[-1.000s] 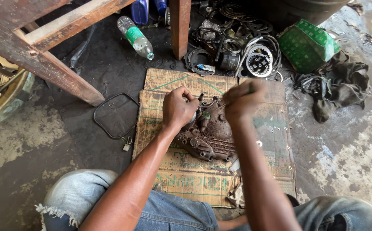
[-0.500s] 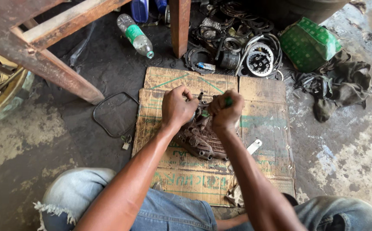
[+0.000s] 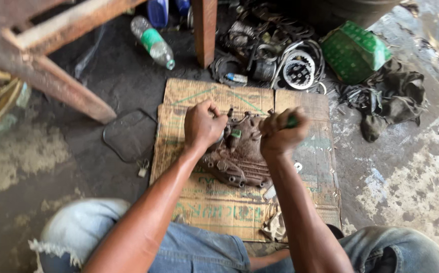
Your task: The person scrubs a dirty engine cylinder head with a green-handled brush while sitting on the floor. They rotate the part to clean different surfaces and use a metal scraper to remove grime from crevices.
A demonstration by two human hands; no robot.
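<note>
step: we scrape the dirty engine casing [image 3: 239,156], lying on the cardboard [image 3: 300,108] | left hand [image 3: 202,126] fingers closed steadying it | right hand [image 3: 278,134] fingers gripping green-handled tool [image 3: 292,121] | next: we judge a firm, controlled stroke is needed

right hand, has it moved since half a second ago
Yes. The right hand has swung rightwards, away from the left hand, and now sits over the right edge of the engine casing rather than its middle.

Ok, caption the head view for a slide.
Left hand steadies a grimy engine casing on cardboard; right hand grips a green-handled tool.
</note>
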